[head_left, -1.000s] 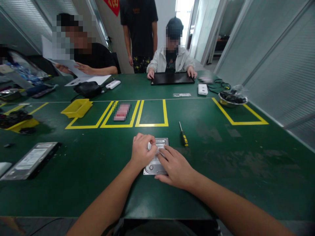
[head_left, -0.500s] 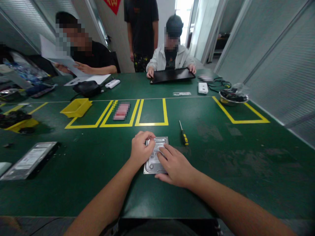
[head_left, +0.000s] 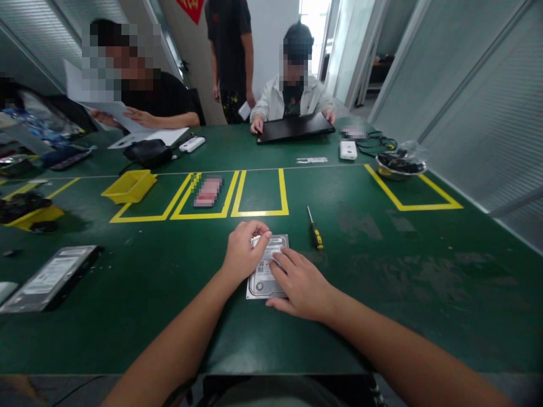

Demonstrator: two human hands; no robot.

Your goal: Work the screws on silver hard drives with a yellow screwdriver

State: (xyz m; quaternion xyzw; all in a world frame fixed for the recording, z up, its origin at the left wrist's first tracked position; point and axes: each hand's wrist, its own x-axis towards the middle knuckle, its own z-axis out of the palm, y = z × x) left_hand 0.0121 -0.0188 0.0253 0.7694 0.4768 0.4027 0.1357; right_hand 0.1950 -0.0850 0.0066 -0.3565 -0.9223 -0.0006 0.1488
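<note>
A silver hard drive [head_left: 265,282] with a white label lies flat on the green table in front of me. My left hand [head_left: 247,249] is closed over its far left corner, thumb and index finger drawn together; whatever is between them is too small or hidden to make out. From the right, my right hand [head_left: 299,282] rests on the drive, fingers stretched across the label and thumb by the near edge. A screwdriver [head_left: 316,233] with a black and yellow handle lies just right of the drive.
Another hard drive [head_left: 53,277] lies at the left. Beyond are yellow tape frames, a yellow bin [head_left: 130,186], a blurred pink item [head_left: 207,191] and a metal bowl of dark parts [head_left: 401,167]. Across the table, one person holds papers, another a black panel [head_left: 297,128]; a third stands.
My left thumb has straightened slightly toward the drive's far edge. My right hand stays on the drive. The standing person in the background has shifted left, and a white item shows by their hand.
</note>
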